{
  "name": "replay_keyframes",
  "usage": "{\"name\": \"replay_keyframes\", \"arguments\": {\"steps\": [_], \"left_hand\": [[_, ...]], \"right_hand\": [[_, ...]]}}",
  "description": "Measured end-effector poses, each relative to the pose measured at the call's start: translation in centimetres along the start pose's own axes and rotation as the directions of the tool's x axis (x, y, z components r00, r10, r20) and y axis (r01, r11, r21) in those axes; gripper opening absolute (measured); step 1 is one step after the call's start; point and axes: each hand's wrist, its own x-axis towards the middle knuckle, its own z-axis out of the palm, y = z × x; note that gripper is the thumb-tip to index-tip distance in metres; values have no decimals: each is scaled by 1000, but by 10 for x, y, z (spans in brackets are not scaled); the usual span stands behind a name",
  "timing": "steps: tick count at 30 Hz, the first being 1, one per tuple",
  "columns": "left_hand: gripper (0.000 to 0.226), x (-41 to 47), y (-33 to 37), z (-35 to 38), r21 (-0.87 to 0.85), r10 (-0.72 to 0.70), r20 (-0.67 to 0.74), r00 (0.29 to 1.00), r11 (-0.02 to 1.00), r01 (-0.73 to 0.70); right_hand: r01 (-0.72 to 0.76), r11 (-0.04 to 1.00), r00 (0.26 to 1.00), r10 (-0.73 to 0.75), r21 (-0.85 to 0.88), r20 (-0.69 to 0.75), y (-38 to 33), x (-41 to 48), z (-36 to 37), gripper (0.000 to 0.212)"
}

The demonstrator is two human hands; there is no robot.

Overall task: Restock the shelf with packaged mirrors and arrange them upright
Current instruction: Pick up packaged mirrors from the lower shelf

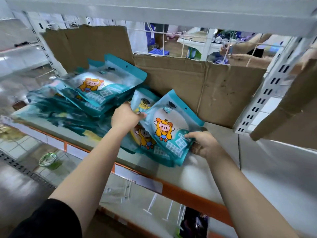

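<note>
Head view, and plenty is hard to read: the pile of packs in front of the cardboard sheet's left end smears into blur on its far side, so no counting there. My left hand's fingers are tucked out of sight behind the bundle; only the thumb shows. How many packs I'm holding, I can't tell. One sits behind the front mirror pack with its cartoon figure peeking out, and another pack pokes up at the rear, its lower part covered.

Now the grip: the front mirror pack sits between my hands, just before the cardboard sheet's middle. Left hand clamps its upper left edge, thumb on the printed face. Right hand pinches the lower right corner, thumb over the label squares.

It's tilted, not upright: hang-hole end up and toward the cardboard sheet, bottom edge down at the shelf board, long axis leaning right, printed face toward me.
</note>
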Motion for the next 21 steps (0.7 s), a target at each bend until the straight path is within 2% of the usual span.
{"name": "replay_keyframes", "arguments": {"steps": [6,10,15,19,21], "left_hand": [[26,-2,-7,1,-159,-7,2,1000,987,8],[27,-9,-7,-3,-207,-10,3,1000,978,10],[33,-17,-7,-8,-257,48,-40,998,965,-56],[30,-26,5,-7,-315,128,-53,990,939,-138],[28,-31,7,-3,-317,148,-90,985,933,-169]], "right_hand": [[61,998,992,-61,0,-110,8,1,-1,22],[93,996,984,-91,2,-154,11,-2,-6,39],[125,989,972,-137,-74,-190,17,-13,-18,45],[186,981,949,-193,-52,-250,15,-28,-31,25],[193,979,944,-203,-62,-260,14,-33,-39,23]]}}
